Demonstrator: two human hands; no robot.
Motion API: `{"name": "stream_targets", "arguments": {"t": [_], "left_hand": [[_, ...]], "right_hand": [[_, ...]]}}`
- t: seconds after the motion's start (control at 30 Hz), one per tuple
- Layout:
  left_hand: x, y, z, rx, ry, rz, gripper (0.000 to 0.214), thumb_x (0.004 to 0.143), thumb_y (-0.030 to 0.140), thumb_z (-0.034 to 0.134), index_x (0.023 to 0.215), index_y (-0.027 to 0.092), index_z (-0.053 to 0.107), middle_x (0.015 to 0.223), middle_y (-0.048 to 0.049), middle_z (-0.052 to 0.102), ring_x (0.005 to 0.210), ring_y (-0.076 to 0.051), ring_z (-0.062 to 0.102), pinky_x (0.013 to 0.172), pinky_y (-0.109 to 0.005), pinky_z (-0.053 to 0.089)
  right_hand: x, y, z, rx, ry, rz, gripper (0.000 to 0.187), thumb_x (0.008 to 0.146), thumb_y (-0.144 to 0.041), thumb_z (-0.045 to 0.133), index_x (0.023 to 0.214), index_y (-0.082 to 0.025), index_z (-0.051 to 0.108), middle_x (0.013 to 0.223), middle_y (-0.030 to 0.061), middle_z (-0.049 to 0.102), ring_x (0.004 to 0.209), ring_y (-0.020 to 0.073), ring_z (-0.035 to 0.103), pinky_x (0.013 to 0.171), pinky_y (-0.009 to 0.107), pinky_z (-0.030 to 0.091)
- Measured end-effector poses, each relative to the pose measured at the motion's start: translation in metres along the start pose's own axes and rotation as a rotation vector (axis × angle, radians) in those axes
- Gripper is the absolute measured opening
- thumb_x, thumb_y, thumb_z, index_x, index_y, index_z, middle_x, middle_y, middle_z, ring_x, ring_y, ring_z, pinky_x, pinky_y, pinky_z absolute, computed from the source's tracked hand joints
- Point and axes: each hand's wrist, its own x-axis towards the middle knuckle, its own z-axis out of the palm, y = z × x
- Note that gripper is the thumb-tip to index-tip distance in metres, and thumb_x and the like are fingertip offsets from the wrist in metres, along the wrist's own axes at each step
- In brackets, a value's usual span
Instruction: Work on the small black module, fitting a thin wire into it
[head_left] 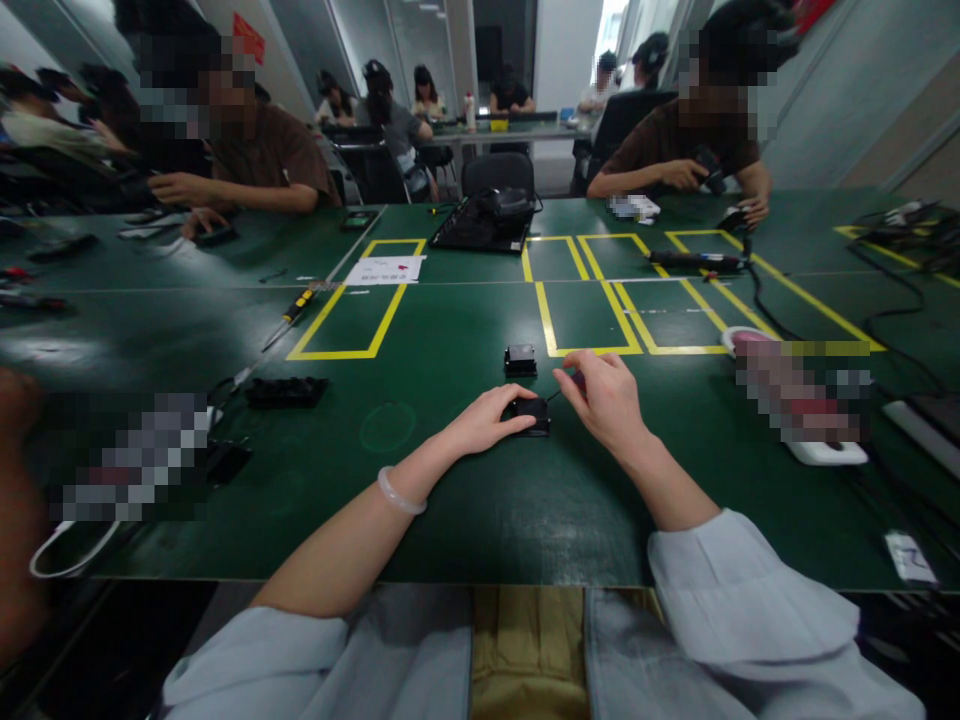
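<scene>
My left hand (491, 418) grips a small black box-shaped part (535, 420) that lies on the green table, thumb on the near side and fingers on the far side. Between the fingertips of my right hand (604, 400) is a small screwdriver (577, 379), mostly covered by the fingers. Its thin dark shaft slants down to the left, toward the edge of the black part; whether the tip touches it I cannot tell. Just beyond my hands sits a second black box-shaped part (520, 360), apart from both.
Phones lie left (142, 455) and right (799, 395). A black slotted piece (286, 391) and a yellow-black screwdriver (298, 306) are left. Beyond the yellow tape lie a black tray (476, 228) and a black electric screwdriver (697, 261) with a cable. Co-workers sit opposite; an arm shows at far left.
</scene>
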Motion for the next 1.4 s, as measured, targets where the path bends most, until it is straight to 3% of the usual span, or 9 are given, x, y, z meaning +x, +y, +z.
{"name": "stream_targets", "arguments": {"t": [0.3,0.53,1.07,1.4], "left_hand": [[0.0002,-0.003,0.0018,0.015,0.016,0.013,0.036,0.092,0.041,0.055,0.121,0.02,0.055,0.116,-0.006,0.063,0.106,-0.023,0.058,0.092,-0.035,0.043],[-0.0003,-0.0019,0.0014,0.006,0.014,0.007,0.037,0.092,0.042,0.054,0.122,0.021,0.055,0.117,-0.0065,0.062,0.107,-0.023,0.059,0.093,-0.035,0.044],[0.0,-0.0003,0.0001,-0.002,0.01,0.004,0.036,0.092,0.041,0.055,0.121,0.02,0.055,0.117,-0.007,0.062,0.108,-0.023,0.058,0.095,-0.036,0.043],[0.0004,-0.0019,0.0019,0.008,0.016,0.002,0.038,0.092,0.043,0.054,0.122,0.021,0.055,0.118,-0.0074,0.062,0.109,-0.024,0.058,0.096,-0.038,0.043]], "right_hand": [[0.0005,-0.0008,0.0018,0.001,0.015,0.002,0.013,0.092,-0.02,0.042,0.096,-0.018,0.054,0.071,0.0012,0.062,0.063,0.0154,0.055,0.073,0.03,0.04],[0.0005,-0.0017,-0.0008,0.01,-0.016,0.017,0.014,0.094,-0.032,0.047,0.092,-0.02,0.054,0.065,-0.0011,0.057,0.06,0.0155,0.051,0.071,0.029,0.039],[-0.0001,-0.0001,0.0026,0.025,-0.003,0.014,0.012,0.093,-0.022,0.043,0.097,-0.019,0.053,0.071,0.0013,0.062,0.063,0.0161,0.055,0.073,0.03,0.04],[-0.0018,-0.0002,0.0015,0.03,-0.011,0.021,0.013,0.093,-0.033,0.049,0.093,-0.021,0.054,0.066,-0.0006,0.059,0.062,0.0161,0.052,0.069,0.029,0.039]]}}
